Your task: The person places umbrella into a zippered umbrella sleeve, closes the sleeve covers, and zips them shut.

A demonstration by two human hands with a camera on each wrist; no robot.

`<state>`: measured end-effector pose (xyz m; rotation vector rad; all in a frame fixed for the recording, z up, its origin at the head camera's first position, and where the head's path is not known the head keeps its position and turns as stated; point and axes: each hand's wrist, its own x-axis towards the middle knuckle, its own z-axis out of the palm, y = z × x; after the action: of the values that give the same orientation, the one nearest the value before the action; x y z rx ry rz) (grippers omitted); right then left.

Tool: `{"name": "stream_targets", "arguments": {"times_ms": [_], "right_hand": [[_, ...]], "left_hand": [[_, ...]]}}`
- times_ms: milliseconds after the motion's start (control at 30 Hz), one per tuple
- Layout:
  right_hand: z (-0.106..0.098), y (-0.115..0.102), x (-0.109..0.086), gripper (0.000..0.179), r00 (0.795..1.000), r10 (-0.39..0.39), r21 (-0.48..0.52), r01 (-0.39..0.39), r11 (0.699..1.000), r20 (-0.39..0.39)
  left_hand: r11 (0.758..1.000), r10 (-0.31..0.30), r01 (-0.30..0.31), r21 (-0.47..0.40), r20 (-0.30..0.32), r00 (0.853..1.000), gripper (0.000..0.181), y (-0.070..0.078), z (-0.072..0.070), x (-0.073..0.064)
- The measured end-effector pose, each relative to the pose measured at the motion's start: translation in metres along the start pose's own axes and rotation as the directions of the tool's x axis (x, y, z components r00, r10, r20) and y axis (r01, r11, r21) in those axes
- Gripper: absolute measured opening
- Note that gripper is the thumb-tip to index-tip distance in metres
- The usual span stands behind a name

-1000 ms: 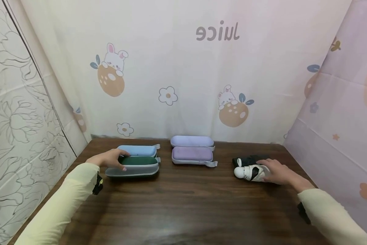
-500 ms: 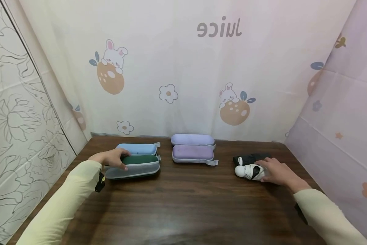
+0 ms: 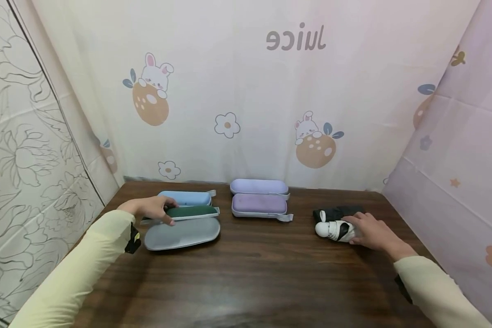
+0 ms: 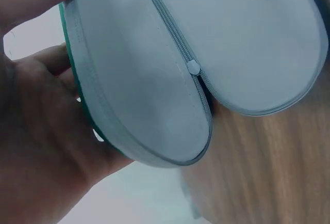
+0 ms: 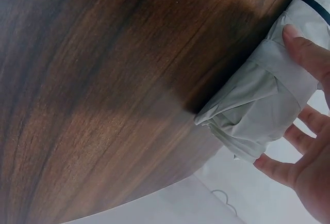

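Observation:
My left hand grips the green half of a zippered case at its left end. The case is unzipped and spread, its grey-lined other half lying toward me. In the left wrist view the thumb hooks over the edge of the grey lining, with fingers behind the green shell. At the right, my right hand holds a folded white umbrella lying on the table. Thumb and fingers are on opposite sides of its cloth in the right wrist view. A black folded umbrella lies just behind it.
A light blue case lies right behind the green one. Two more cases, lavender and purple, lie at the back middle. A printed curtain hangs behind the brown wooden table.
My left hand has opened the green case wider, so its grey-lined half now lies flatter and nearer to me. The right hand stays on the white umbrella.

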<state>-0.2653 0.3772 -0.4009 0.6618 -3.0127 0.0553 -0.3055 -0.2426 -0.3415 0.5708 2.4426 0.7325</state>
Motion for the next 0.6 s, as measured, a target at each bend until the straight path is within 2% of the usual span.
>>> {"name": "stream_targets", "arguments": {"times_ms": [100, 333, 600], "right_hand": [[0.0, -0.001, -0.001, 0.063, 1.0, -0.001, 0.001, 0.001, 1.0, 0.001], [-0.001, -0.002, -0.002, 0.062, 1.0, -0.009, 0.0, 0.009, 1.0, 0.003], [-0.001, -0.003, -0.002, 0.061, 1.0, -0.004, -0.004, 0.004, 1.0, 0.023]], "left_hand": [[1.0, 0.014, -0.014, 0.0, 0.014, 1.0, 0.06, 0.008, -0.001, -0.001], [0.999, 0.017, -0.017, 0.03, 0.001, 1.0, 0.06, 0.032, 0.0, 0.003], [0.995, 0.069, -0.071, 0.072, 0.027, 0.997, 0.062, 0.061, 0.008, 0.019]]}}
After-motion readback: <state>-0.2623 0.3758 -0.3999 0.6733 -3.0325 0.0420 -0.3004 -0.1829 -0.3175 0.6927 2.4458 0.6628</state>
